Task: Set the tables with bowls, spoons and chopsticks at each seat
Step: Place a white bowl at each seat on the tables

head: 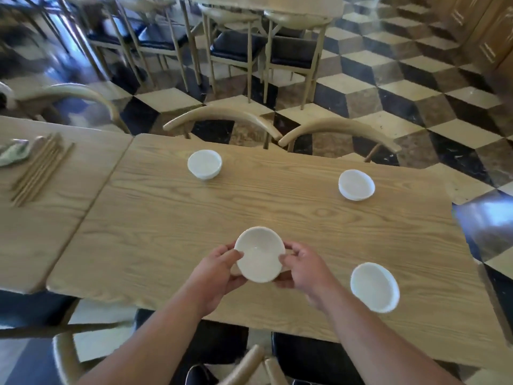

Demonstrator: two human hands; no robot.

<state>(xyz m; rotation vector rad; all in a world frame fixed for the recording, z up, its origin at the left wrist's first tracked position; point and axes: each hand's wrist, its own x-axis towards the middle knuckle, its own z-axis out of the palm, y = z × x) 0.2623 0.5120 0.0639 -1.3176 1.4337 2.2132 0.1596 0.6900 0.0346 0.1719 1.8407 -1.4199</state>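
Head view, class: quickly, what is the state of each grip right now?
Left grip: holds the white bowl at its left side.
Right grip: holds the same bowl at its right side.

Restaurant dining room. Long wood counter (249,209) butted against second matching counter (55,234); third counter (277,4) in far row. Identical chairs throughout: curved wood backs (222,113) along near counter, dark seat cushions (236,47) on far row. Glossy cube-pattern tile floor (416,87). White bowls (204,164) spaced out before chairs. Bundle of chopsticks (39,169) on second counter, green cloth (14,154) beside it. Panelled wood doors (488,37) at far right.
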